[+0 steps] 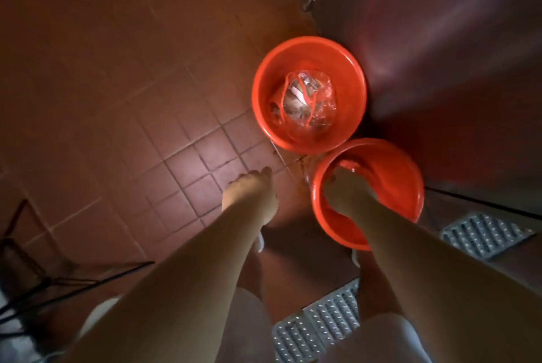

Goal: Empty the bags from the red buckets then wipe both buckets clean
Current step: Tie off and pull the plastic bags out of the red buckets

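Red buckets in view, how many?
2. Far bucket in the wall corner holds a bag; near bucket touches it, right hand inside.

A single wide-angle camera, worn on the person's head, is looking steeply down past both forearms at the tiled floor [164, 116]. It is sitting close to the arms, which are filling the lower half of the view, while the two red buckets [309, 48] are lying farther off, right of centre. The lens is bending the floor's lines toward the edges. No second view is sharing the scene.
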Motion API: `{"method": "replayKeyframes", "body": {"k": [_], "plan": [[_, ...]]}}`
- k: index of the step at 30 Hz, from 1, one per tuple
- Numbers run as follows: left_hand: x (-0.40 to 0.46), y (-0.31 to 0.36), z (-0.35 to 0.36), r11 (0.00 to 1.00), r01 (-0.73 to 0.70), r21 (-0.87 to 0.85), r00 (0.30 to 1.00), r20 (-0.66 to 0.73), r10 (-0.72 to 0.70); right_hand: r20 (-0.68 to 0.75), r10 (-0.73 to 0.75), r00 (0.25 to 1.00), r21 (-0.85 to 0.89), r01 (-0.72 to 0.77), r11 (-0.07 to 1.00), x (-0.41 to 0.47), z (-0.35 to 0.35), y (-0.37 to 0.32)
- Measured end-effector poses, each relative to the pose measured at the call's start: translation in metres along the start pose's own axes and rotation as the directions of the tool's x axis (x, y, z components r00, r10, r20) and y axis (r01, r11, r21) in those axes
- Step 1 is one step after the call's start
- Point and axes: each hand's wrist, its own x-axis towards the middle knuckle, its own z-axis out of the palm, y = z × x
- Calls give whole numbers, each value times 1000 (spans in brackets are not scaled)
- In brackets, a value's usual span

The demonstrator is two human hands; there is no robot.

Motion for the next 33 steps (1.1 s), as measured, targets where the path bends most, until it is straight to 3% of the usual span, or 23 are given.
{"method": "replayKeyframes", "body": {"k": [5, 9, 17, 22, 27, 33], "plan": [[13, -67, -46, 985, -30, 172, 997, -62, 41, -37, 14, 999, 46, -12, 999, 6, 9, -83], [28, -78, -58, 983, -46, 179, 998, -24, 51, -76, -87, 993, 24, 89, 996, 16, 3, -107], [86, -37, -88, 944, -175, 281, 985, 55, 166, -105, -10, 994, 53, 15, 998, 62, -33, -89], [154, -8, -114, 927, -190, 323, 982, 43, 186, -61, 71, 996, 215, -56, 975, 111, -54, -80], [231, 17, -110, 956, -208, 205, 976, 113, 188, -60, 103, 993, 299, -81, 951, 169, -45, -68], [318, 31, -80, 945, -283, 167, 954, 148, 260, 7, 222, 975, 369, -209, 906, 248, -1, -60]]}}
